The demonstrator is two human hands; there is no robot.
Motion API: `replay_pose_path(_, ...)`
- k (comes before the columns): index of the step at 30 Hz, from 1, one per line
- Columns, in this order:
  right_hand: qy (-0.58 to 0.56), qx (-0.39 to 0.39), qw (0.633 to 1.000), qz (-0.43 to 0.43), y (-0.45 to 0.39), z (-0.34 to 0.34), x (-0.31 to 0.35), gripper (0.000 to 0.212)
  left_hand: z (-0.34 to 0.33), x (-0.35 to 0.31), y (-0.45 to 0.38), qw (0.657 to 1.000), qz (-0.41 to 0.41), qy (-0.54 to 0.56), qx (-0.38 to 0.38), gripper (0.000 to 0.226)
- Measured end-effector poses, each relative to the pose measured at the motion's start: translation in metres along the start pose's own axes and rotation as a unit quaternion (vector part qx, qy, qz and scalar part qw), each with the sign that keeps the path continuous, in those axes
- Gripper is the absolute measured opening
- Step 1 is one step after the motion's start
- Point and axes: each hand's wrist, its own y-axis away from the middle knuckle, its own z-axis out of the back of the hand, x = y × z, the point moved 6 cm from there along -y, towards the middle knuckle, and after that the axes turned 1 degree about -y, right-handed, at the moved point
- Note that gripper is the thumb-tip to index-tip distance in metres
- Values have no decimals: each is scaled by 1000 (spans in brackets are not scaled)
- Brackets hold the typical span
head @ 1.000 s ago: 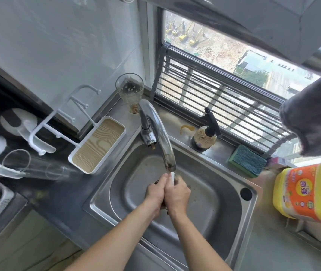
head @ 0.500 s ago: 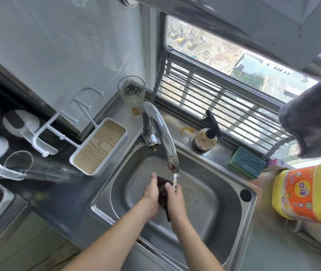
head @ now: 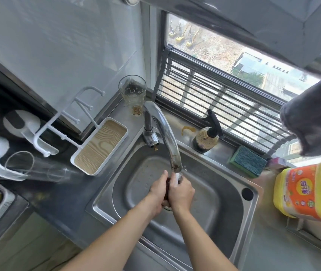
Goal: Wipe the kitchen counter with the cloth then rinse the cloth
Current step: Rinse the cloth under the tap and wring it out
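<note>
Over the stainless steel sink basin (head: 204, 208), set in the grey counter (head: 273, 249), under the curved chrome tap (head: 167, 133), your left hand (head: 158, 194) and right hand (head: 181, 192) press together on the dark wet cloth (head: 167, 189); soft, soggy, likely slippery, so grip its bunched middle

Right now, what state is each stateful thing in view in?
Faucet: running.
Cloth: bunched between both hands, under the stream.
Left hand: closed on cloth.
Right hand: closed on cloth.
Sink: not filled.
Tall glass: upright, nearly empty.
Clear glass: lying on its side.
</note>
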Motion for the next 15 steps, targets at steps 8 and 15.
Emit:
replay_pose_path(8,-110,49,970,-212,-29,3,-41,49,8,0,11,996,-22,-82,26,24)
replay_pose_path(15,-266,218,929,-135,-2,-26,-16,34,39,19,-35,995,11,64,-70,70)
